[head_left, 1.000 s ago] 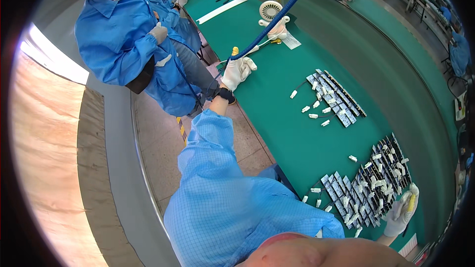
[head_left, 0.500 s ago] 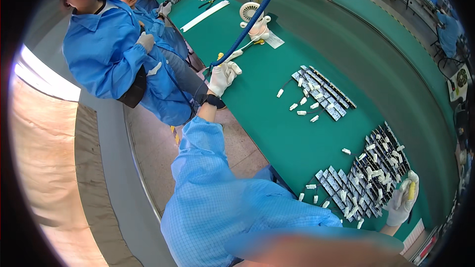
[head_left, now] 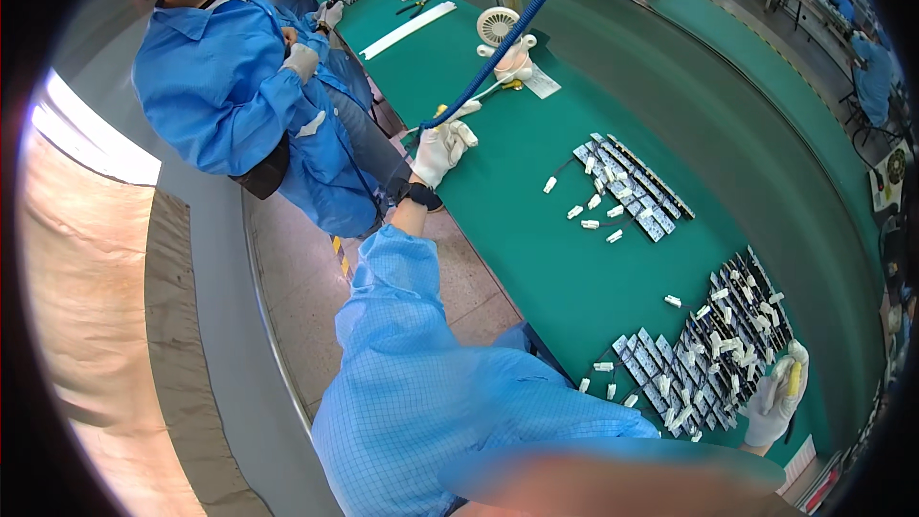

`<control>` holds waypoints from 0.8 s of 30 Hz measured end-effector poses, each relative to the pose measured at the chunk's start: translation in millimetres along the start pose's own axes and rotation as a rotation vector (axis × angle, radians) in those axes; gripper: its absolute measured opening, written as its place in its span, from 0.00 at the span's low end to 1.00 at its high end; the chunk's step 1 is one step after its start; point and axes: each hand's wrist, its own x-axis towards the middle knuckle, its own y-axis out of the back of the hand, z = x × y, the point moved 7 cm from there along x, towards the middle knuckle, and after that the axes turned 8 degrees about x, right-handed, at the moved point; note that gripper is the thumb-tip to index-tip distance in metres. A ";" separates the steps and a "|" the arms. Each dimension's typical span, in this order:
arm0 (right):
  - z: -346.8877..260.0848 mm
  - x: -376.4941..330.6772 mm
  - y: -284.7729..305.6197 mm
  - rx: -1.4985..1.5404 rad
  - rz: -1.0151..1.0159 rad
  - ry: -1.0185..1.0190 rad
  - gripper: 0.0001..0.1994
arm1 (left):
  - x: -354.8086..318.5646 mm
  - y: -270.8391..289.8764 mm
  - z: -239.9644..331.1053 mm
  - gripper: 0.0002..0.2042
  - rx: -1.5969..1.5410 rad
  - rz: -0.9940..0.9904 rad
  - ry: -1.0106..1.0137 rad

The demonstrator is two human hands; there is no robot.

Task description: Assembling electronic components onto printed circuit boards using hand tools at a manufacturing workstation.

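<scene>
My left hand (head_left: 443, 153), in a white glove, reaches over the green table's near edge. Its fingers are closed at the lower end of a blue hose (head_left: 498, 59); the part inside the grip is mostly hidden. On the right my right hand (head_left: 777, 394), also gloved, has curled fingers beside a dense batch of LED circuit strips (head_left: 704, 364) with white connectors on short leads. A yellow piece (head_left: 795, 378) shows at those fingers; whether it is held or worn I cannot make out. A smaller group of strips (head_left: 632, 187) lies farther back, apart from both hands.
Beyond my left hand stands a small fan (head_left: 498, 27) on a pale base, near a metal post. A long white strip (head_left: 410, 31) and black pliers (head_left: 414, 8) lie farther off. A co-worker in a blue smock (head_left: 220, 86) stands at the left, with another person behind.
The whole view has shifted slightly, so the table and fan sit a little farther right. The person behind the co-worker has changed head position. My hands keep nearly the same poses.
</scene>
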 end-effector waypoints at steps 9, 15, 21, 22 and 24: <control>-0.1 -3.8 6.5 -0.060 -0.064 0.043 0.30 | 3.0 -6.0 -12.4 0.26 -0.018 -0.041 0.043; 3.3 -3.9 11.8 -0.110 0.109 0.086 0.31 | 7.3 0.9 -16.5 0.25 0.058 -0.029 -0.071; 2.3 -0.8 0.9 -0.056 0.042 0.043 0.31 | 3.4 -8.5 -8.2 0.23 0.144 -0.017 -0.031; 3.1 -1.3 3.4 -0.034 0.073 0.035 0.31 | 3.5 -7.6 -8.9 0.23 0.145 -0.015 -0.029; 5.1 -1.4 8.5 -0.084 0.117 0.022 0.31 | 5.0 -4.4 -11.8 0.22 0.131 -0.009 -0.010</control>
